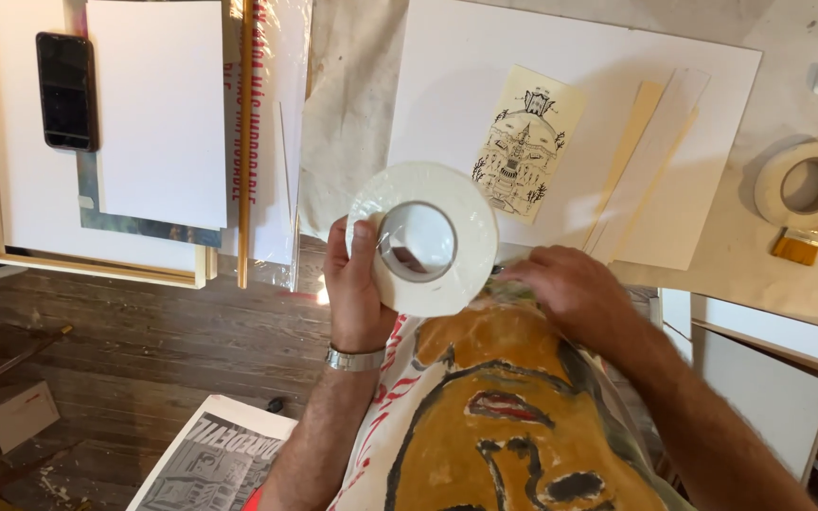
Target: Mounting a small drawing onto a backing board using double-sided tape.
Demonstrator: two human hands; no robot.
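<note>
Worktable edge: tape roll (423,238) upright in left hand (352,289), hole toward cam.

Bright soft daylight on the white table (788,274), dimmer wooden floor (144,350), faint shadows, slight motion blur on right hand (570,289)

Left hand (357,284) raised, fingers curled; right hand (570,289) pressed flat.

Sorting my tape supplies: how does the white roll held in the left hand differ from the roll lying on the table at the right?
The held roll is white and looks wider across; the table roll is cream-coloured. The held roll is raised, gripped by the left hand with its hole facing the camera, while the table roll lies flat and untouched beside a small brush. The right hand is at the held roll's edge. Both are ring-shaped rolls with open centres.
</note>
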